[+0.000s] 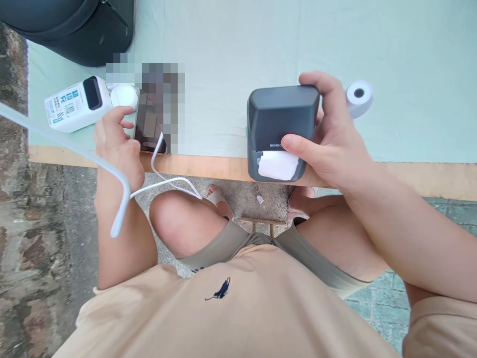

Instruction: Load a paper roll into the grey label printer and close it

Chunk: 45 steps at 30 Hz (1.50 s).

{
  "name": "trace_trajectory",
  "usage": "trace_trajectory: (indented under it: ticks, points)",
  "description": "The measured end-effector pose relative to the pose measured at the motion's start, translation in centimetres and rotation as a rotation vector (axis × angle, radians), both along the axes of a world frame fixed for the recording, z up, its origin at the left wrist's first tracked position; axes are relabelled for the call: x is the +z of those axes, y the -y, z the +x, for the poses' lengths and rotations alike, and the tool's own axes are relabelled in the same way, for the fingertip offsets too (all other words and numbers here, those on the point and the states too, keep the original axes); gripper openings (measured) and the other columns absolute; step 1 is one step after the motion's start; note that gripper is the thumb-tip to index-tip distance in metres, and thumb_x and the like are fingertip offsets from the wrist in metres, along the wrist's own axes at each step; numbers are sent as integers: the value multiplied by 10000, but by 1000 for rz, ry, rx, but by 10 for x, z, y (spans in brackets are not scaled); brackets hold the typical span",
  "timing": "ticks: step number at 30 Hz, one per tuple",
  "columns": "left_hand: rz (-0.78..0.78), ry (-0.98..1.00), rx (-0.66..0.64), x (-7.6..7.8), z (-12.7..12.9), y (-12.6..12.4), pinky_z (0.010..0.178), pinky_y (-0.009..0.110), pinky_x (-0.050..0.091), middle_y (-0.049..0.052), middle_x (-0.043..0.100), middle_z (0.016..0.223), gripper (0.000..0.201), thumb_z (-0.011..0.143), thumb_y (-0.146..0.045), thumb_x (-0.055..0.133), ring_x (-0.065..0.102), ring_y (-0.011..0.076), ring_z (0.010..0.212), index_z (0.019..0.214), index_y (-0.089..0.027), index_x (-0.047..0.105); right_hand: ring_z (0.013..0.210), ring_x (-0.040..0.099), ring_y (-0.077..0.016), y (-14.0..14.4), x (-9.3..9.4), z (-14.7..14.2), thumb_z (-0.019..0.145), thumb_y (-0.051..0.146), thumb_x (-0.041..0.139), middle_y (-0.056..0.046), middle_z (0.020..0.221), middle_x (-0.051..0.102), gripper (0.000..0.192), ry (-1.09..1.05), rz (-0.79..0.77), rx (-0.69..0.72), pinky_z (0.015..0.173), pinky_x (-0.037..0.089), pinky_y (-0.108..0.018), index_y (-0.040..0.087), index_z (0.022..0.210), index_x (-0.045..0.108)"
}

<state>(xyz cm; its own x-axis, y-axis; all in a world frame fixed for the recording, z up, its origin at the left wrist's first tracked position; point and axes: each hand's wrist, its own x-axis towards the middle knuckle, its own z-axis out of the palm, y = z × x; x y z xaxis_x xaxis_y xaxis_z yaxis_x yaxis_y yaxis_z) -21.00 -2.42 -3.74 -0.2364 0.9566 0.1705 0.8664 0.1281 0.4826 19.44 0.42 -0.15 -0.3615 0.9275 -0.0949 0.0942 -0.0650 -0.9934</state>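
My right hand grips a dark grey Niimbot label printer by its right side, thumb on the front and index finger over the top corner. White label paper sticks out of the printer's slot. At the left, my left hand has its fingers bent at the left edge of a phone, which is partly pixelated. A white round object touches my fingertips; its kind is unclear. Just right of my right hand, a white label roll rests on the table.
A white box-shaped device with a dark display lies beside my left hand. A white cable loops across my left forearm to the phone. Behind them stands a black bag. The table's wooden front edge runs above my knees.
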Motion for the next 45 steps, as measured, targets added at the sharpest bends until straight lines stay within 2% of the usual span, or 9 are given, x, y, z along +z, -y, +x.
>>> trace_trajectory:
  ticks: [3,7,10,14,20,27,32,39,45]
  points:
    - [7,-64,-13,9,4,-14,1255,696,380,152,537,1323,765,653,-211,583,509,409,1328,1415,-233,655,1178,732,-229,0,0,0,825,625,883,-34,1282,682,795,6,-1,1,874,733,-408,439,1457,438]
    - [-5,-106,-14,21,20,-43,1366,604,273,140,489,1420,585,690,-134,604,459,378,1417,1248,-225,755,1211,720,-227,0,0,0,836,588,882,-39,1281,679,775,2,-5,-6,877,727,-387,430,1452,439]
    - [-85,-140,107,30,37,-64,1391,555,210,124,460,1548,503,746,-69,552,418,347,1472,1158,-189,814,1198,719,-217,-1,-1,0,842,578,880,-36,1287,676,777,2,-8,-1,871,726,-375,432,1460,432]
    - [-107,-159,-39,37,43,-79,1414,576,160,89,375,1679,521,844,-113,546,304,338,1609,1271,-227,822,1194,722,-215,-1,-3,1,834,572,893,-39,1285,676,791,-16,-8,-1,860,728,-363,427,1465,439]
    - [-195,-212,-67,39,34,-81,1441,600,90,29,250,1752,840,740,-186,584,229,336,1658,1570,-316,569,1219,719,-230,-2,-3,1,819,597,897,-39,1290,671,805,-17,-6,12,865,734,-384,438,1462,440]
    - [-220,-228,9,42,32,-85,1439,597,119,72,311,1741,1025,606,25,561,297,343,1645,1591,-256,568,1182,717,-221,-2,-2,0,834,575,894,-44,1281,663,797,-30,-26,20,869,739,-384,423,1461,425]
    - [-129,-191,47,35,27,-80,1425,595,157,112,402,1696,927,613,36,564,350,359,1613,1502,-206,667,1165,717,-205,-1,-2,-1,825,600,892,-34,1272,657,809,-26,-29,13,846,731,-353,429,1459,419]
    - [-93,-133,-32,19,2,-82,1423,633,125,114,386,1671,805,652,-222,666,327,389,1594,1457,-216,675,1096,730,-209,-1,-1,-2,816,605,894,-39,1246,672,817,-15,-16,-3,819,722,-378,412,1454,422]
    - [-170,-179,-18,31,9,-83,1454,591,144,74,349,1682,689,735,-201,674,316,362,1656,1417,-285,637,1125,730,-225,-2,-2,-2,803,605,908,-53,1258,672,828,-25,-17,-8,822,728,-391,405,1451,433]
